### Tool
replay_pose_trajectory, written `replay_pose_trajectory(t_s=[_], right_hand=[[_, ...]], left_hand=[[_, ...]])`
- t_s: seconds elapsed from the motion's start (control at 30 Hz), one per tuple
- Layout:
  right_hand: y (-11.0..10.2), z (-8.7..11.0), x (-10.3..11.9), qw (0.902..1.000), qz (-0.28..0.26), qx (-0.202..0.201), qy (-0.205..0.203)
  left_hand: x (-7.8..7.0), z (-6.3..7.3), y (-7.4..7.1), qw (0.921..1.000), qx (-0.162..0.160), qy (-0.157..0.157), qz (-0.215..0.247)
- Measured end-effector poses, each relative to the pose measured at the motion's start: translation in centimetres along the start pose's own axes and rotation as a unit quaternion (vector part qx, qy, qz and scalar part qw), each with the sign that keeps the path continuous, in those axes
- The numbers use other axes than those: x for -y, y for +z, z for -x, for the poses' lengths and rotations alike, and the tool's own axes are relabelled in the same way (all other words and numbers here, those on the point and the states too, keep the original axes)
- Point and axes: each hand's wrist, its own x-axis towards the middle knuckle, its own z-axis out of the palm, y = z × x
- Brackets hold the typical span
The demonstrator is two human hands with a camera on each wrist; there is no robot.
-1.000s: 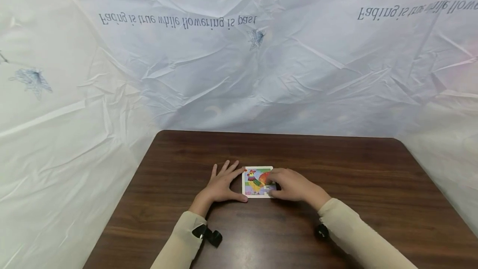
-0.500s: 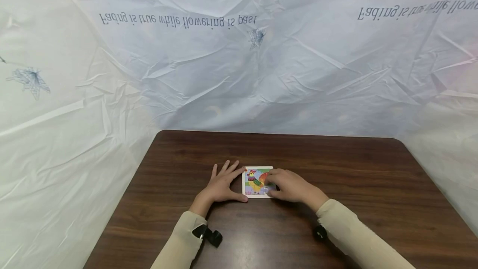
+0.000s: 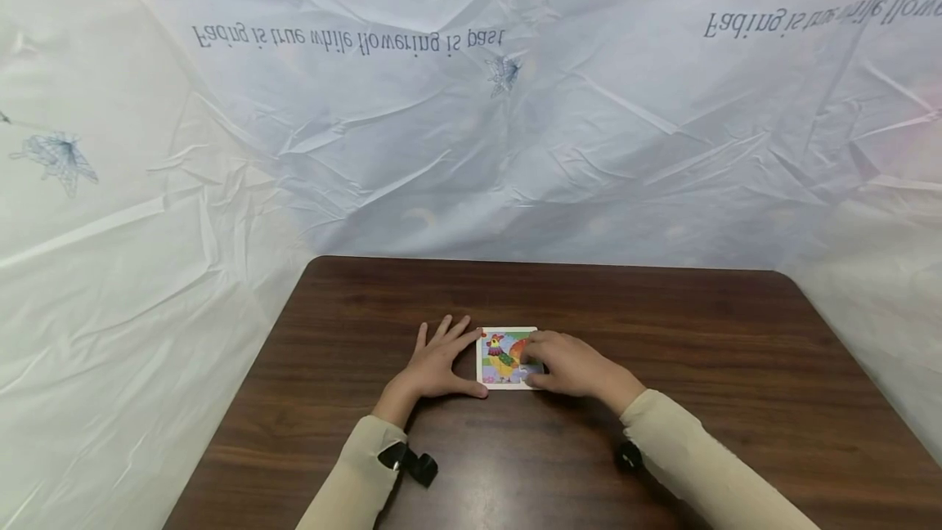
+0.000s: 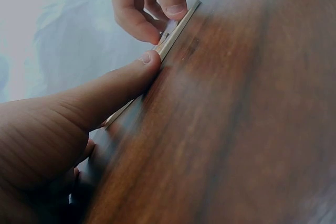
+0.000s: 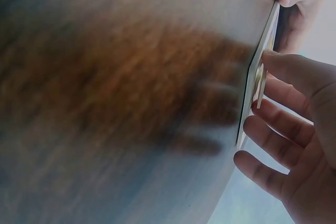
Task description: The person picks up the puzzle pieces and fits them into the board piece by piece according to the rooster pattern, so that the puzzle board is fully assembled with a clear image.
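A small square jigsaw puzzle with a rooster picture and a white frame lies flat on the dark table. My left hand has its fingers spread, with the thumb and index finger touching the puzzle's left corners. In the left wrist view, the left thumb presses the frame's near edge. Over the puzzle's right side, my right hand pinches a puzzle piece, which appears slightly tilted above the board in the right wrist view. The right fingers cover part of the rooster's tail and the lower right area.
The brown wood-grain table extends around the puzzle. A white wrinkled sheet with printed lettering hangs behind it and at both sides. Black straps with small devices are on the wrists.
My right hand has shifted slightly left over the puzzle, carrying the piece with it. The left hand stays against the frame.
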Motion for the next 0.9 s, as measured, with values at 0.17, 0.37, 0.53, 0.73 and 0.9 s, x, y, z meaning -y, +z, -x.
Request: replay_pose_trajectory(t_s=[0.17, 0.37, 0.53, 0.73, 0.9], right_hand=[[-0.2, 0.06, 0.05, 0.9999, -0.007, 0.007, 0.01], [-0.45, 0.03, 0.18, 0.9998, -0.013, 0.009, 0.012], [-0.4, -0.02, 0.17, 0.9998, -0.015, 0.009, 0.009], [-0.31, -0.02, 0.19, 0.9997, -0.022, 0.006, 0.006], [-0.19, -0.04, 0.16, 0.9995, -0.029, 0.003, 0.008]], left_hand=[[-0.11, -0.02, -0.04, 1.0, 0.0, -0.001, 0.0], [-0.18, -0.03, -0.04, 1.0, 0.0, -0.004, -0.001], [-0.08, 0.01, 0.05, 1.0, -0.002, -0.003, 0.0], [0.01, 0.03, 0.13, 1.0, -0.004, -0.003, 0.001], [0.08, -0.03, 0.2, 1.0, -0.005, -0.004, -0.003]])
